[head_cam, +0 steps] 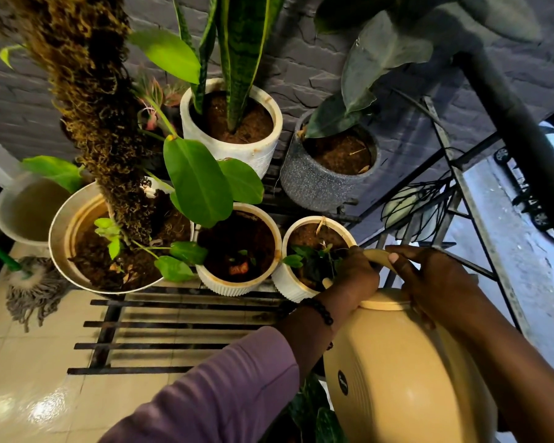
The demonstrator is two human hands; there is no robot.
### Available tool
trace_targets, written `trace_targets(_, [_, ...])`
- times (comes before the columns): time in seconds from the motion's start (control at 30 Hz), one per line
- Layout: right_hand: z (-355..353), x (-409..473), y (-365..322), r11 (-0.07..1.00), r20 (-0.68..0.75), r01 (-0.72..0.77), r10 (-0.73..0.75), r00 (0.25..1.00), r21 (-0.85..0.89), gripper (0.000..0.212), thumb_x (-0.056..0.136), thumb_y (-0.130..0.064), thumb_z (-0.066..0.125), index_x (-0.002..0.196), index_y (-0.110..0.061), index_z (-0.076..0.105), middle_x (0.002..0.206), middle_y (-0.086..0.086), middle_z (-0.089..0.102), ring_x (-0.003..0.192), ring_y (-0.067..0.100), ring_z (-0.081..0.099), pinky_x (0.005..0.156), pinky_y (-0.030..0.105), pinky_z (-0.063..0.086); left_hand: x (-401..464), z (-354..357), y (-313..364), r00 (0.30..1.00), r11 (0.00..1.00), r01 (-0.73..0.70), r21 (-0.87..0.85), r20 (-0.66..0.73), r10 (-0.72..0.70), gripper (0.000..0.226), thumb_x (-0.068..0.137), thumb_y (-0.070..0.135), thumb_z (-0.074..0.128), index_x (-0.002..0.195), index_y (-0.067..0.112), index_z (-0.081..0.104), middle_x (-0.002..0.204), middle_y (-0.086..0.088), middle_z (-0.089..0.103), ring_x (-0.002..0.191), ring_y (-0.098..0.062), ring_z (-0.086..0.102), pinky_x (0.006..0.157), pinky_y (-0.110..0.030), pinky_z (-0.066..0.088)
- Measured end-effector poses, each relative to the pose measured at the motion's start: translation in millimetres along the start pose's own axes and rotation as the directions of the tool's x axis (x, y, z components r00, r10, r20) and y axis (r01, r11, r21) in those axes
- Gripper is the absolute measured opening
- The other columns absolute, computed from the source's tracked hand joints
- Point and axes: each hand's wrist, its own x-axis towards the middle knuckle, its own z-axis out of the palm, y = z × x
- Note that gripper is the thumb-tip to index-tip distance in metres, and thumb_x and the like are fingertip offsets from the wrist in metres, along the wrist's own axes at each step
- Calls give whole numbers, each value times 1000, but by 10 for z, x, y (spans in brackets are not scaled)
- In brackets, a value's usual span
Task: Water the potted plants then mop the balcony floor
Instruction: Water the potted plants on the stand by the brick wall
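Cream watering can point(397, 372) tipped over the small white ribbed pot point(288, 282) at the rack's point(173, 324) front right.

A dark oval label point(342, 382) was seen on its side, the writing too small to be read. The can's long axis was pointed up-left toward the pot. The handle point(378, 258) was gripped by the left hand point(352, 279) and right hand point(429, 282), both closed round it.

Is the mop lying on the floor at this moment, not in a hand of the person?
Yes, the mop lies on the tiled floor at left, while both hands hold the beige watering can.
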Motion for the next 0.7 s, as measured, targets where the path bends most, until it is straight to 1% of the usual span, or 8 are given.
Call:
trace_targets(0.1, [-42, -24, -15, 1000, -36, 4, -4, 999, 4, 34, 99, -32, 43, 129, -25, 57, 59, -9, 49, 37, 6, 50, 59, 28, 50, -16, -8, 54, 1000, 1000, -24, 14, -8, 24, 45, 102, 27, 52, 142, 9, 42, 139, -20, 57, 129, -38, 55, 110, -49, 44])
trace_targets(0.17, [-81, -47, -20, 1000, -66, 13, -11, 998, 20, 33, 99, -32, 44, 128, -26, 58, 57, -8, 50, 39, 6, 50, 66, 32, 52, -32, -27, 106, 998, 997, -62, 35, -23, 63, 42, 102, 26, 52, 139, 8, 42, 137, -21, 58, 127, -40, 55, 107, -46, 46])
trace_targets(0.23, [-114, -95, -18, 998, -122, 33, -27, 992, 54, 31, 99, -33, 43, 126, -31, 58, 56, -6, 53, 40, 9, 51, 62, 32, 52, -65, -52, 178, 990, 990, -120, 67, -60, 125, 43, 102, 23, 52, 141, 9, 40, 137, -21, 57, 128, -39, 54, 103, -42, 45])
trace_targets(0.33, [-152, -215, 7, 988, -254, 111, -80, 964, 109, 32, 96, -39, 44, 126, -40, 56, 55, -3, 57, 43, 13, 52, 63, 36, 53, -144, -91, 341, 955, 966, -234, 109, -161, 250, 49, 100, 14, 52, 146, 11, 36, 132, -21, 61, 125, -39, 56, 98, -43, 47])
trace_targets(0.4, [-181, -321, 24, 973, -365, 182, -120, 923, 140, 37, 91, -48, 40, 126, -46, 54, 50, 2, 58, 38, 15, 51, 50, 32, 50, -212, -112, 475, 915, 937, -322, 136, -209, 345, 52, 98, 10, 53, 146, 13, 35, 127, -21, 63, 120, -38, 58, 96, -44, 48])
trace_targets(0.47, [-205, -401, 31, 960, -455, 221, -121, 882, 173, 45, 85, -57, 36, 127, -51, 50, 51, 1, 59, 40, 16, 54, 45, 31, 49, -268, -127, 624, 869, 897, -405, 176, -229, 438, 54, 97, 10, 54, 148, 14, 34, 124, -22, 63, 117, -39, 59, 93, -46, 49])
trace_targets(0.57, [-270, -422, 27, 952, -546, 244, -106, 831, 187, 41, 87, -59, 34, 127, -58, 46, 58, -4, 63, 49, 14, 59, 53, 34, 53, -291, -127, 853, 801, 833, -511, 211, -233, 551, 53, 98, 8, 52, 148, 16, 34, 122, -21, 65, 113, -39, 61, 88, -48, 51])
trace_targets(0.7, [-491, -292, 29, 955, -585, 269, -149, 797, 123, 38, 91, -51, 39, 128, -53, 48, 86, -2, 69, 70, 14, 65, 66, 27, 50, -238, -93, 1118, 783, 817, -546, 183, -236, 576, 54, 99, 6, 52, 149, 15, 34, 123, -23, 63, 112, -39, 61, 91, -50, 52])
